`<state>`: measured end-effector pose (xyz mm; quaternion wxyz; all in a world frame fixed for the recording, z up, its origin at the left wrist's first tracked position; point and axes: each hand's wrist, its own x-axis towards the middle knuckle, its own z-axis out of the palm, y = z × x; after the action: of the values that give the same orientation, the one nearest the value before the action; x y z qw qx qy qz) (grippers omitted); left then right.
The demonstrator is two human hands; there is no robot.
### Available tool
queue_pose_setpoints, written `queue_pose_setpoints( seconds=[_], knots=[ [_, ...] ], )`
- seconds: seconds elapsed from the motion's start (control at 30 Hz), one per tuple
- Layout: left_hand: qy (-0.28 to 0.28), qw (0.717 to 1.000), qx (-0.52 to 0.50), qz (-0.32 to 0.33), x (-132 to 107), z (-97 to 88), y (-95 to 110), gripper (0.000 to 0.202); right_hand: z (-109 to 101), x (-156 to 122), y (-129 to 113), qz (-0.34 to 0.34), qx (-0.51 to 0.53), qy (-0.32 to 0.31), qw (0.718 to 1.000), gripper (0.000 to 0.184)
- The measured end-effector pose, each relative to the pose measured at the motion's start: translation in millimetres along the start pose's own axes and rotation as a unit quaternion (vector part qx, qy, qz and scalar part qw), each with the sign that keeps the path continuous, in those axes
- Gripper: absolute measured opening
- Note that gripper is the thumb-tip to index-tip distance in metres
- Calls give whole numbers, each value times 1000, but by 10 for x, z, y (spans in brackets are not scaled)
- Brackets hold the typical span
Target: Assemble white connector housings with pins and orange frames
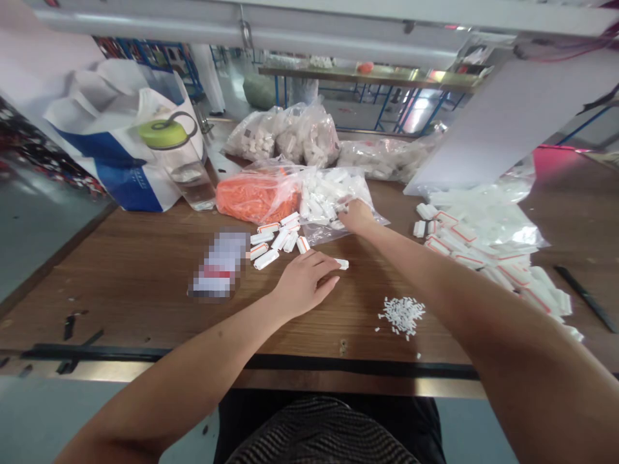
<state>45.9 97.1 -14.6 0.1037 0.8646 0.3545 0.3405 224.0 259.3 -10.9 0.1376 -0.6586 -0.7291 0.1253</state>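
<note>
My left hand [304, 283] rests over the table, its thumb apart from its fingers. A fingertip touches a small white plastic piece [343, 264] lying on the wood. Just beyond that hand, several white plastic pieces, some edged in orange [280, 240], lie in a loose group. My right hand [358, 216] reaches into the mouth of a clear bag of white plastic pieces [322, 193]; its fingertips are partly hidden among them. Left of this bag sits a clear bag of orange parts [258, 193]. A small heap of tiny white pieces [402, 316] lies below my right forearm.
At the right are a pile of white and orange-edged pieces [512, 267] and a black strip [585, 296]. A blurred-out flat object [220, 264], a green-lidded bottle [191, 174] and a paper bag [130, 180] stand left. More filled bags [290, 135] line the back.
</note>
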Motion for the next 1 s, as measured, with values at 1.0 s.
queue_pose_setpoints(
  seconds=[1.0],
  knots=[
    [24, 1000, 9, 4, 14, 2, -64, 16, -403, -1020, 407, -176, -79, 6, 981, 16]
  ],
)
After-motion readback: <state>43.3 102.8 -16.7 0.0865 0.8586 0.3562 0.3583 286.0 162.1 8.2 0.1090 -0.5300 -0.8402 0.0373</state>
